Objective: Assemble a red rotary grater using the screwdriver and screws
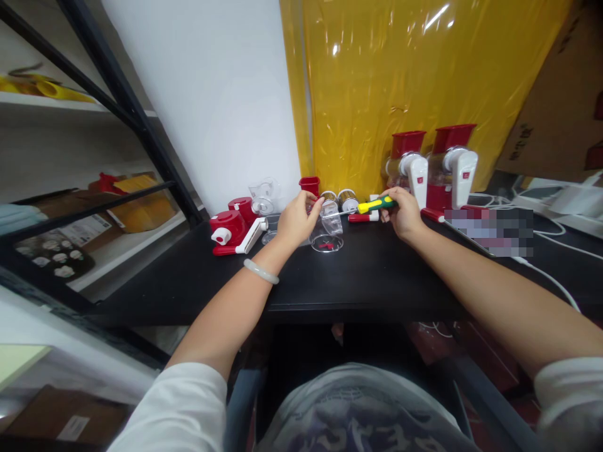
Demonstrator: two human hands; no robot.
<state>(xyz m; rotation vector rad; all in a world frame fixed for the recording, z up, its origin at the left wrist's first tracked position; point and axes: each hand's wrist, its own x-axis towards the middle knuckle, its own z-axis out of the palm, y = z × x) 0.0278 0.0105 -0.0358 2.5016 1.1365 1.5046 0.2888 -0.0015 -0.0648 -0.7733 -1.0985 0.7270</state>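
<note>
My right hand (404, 212) is closed round the green and yellow handle of a screwdriver (372, 205), whose metal shaft points left. By the shaft's tip, the fingers of my left hand (298, 220) are bent together; what they pinch is too small and partly hidden. A clear plastic part (332, 223) lies right beside those fingers, behind the shaft. Below it on the table is a round clear cup (326, 248) with small red pieces in it. A red hopper (309, 184) shows just behind my left hand.
Two red and white graters (417, 179) (459, 169) stand at the back right. Red bases (228, 227) with a white crank (255, 235) sit at the left. Metal drums (347, 199) lie behind the shaft. A phone (471, 235) with a white cable rests at the right.
</note>
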